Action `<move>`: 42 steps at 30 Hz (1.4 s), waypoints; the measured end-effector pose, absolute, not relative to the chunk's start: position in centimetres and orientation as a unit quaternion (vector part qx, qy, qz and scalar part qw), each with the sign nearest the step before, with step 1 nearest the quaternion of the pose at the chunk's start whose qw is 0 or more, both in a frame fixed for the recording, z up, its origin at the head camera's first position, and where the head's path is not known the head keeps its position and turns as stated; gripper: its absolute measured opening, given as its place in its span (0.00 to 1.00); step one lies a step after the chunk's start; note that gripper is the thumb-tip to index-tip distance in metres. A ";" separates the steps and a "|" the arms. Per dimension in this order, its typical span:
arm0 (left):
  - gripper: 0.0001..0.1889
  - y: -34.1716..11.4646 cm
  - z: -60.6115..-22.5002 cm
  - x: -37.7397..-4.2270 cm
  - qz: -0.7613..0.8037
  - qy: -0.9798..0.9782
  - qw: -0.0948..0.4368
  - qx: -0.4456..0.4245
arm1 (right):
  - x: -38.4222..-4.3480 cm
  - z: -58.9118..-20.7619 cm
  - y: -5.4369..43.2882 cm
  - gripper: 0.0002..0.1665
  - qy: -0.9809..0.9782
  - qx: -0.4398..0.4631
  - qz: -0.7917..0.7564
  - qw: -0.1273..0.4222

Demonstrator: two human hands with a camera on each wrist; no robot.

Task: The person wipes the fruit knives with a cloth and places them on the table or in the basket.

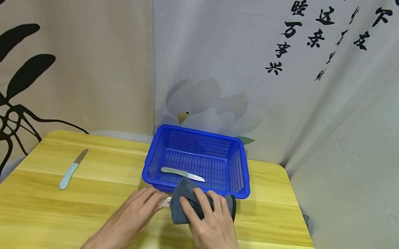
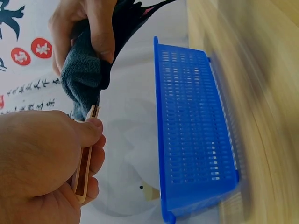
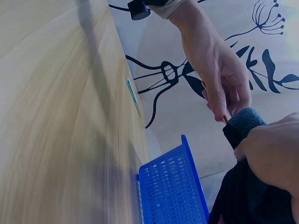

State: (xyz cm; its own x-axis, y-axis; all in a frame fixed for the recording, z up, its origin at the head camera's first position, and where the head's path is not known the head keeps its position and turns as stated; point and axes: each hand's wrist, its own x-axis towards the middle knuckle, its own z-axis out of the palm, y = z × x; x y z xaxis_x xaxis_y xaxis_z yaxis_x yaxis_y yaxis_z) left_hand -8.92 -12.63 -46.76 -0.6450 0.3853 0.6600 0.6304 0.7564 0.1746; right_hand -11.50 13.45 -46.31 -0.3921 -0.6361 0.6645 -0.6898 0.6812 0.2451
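My left hand [image 1: 138, 207] grips the pale handle [image 1: 166, 201] of a folding knife, whose long slot shows in the left wrist view along the handle [image 2: 84, 172]. With my right hand [image 1: 211, 228] I hold a dark grey-blue cloth [image 1: 182, 196] folded over the blade end, so the blade is mostly hidden. Both hands are just in front of the blue basket [image 1: 194, 188], raised above the table. Inside that basket lies a knife [image 1: 174, 171] with a pale green handle, its blade pointing right.
A second knife, with a light blue handle [image 1: 69, 175], lies on the left of the wooden table [image 1: 48, 222], blade pointing away from me. Printed curtains [image 1: 218, 35] hang behind the table and along its right side.
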 end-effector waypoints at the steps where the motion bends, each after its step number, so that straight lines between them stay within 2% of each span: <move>1: 0.09 -12.7 -46.8 -8.9 -0.199 -0.885 0.308 -0.287 | -11.5 -46.4 13.6 0.28 -0.834 0.396 0.035 0.384; 4: 0.08 -12.8 -46.9 -8.7 -0.198 -0.887 0.305 -0.285 | -11.7 -46.5 14.0 0.27 -0.834 0.390 0.035 0.388; 10: 0.12 -12.9 -47.0 -8.7 -0.200 -0.889 0.301 -0.282 | -12.0 -46.8 14.8 0.27 -0.837 0.379 0.037 0.394; 18: 0.09 -13.1 -47.0 -8.6 -0.203 -0.886 0.307 -0.284 | -12.2 -47.1 15.5 0.27 -0.843 0.373 0.043 0.385; 26: 0.13 -13.2 -47.0 -8.6 -0.199 -0.891 0.301 -0.276 | -12.5 -47.0 16.5 0.28 -0.846 0.363 0.046 0.389; 33: 0.13 -13.7 -47.2 -8.8 -0.190 -0.889 0.318 -0.268 | -12.7 -46.8 17.5 0.30 -0.849 0.350 0.043 0.395; 42: 0.16 -13.4 -47.2 -9.2 -0.191 -0.884 0.325 -0.277 | -12.4 -46.8 15.8 0.25 -0.830 0.378 0.060 0.406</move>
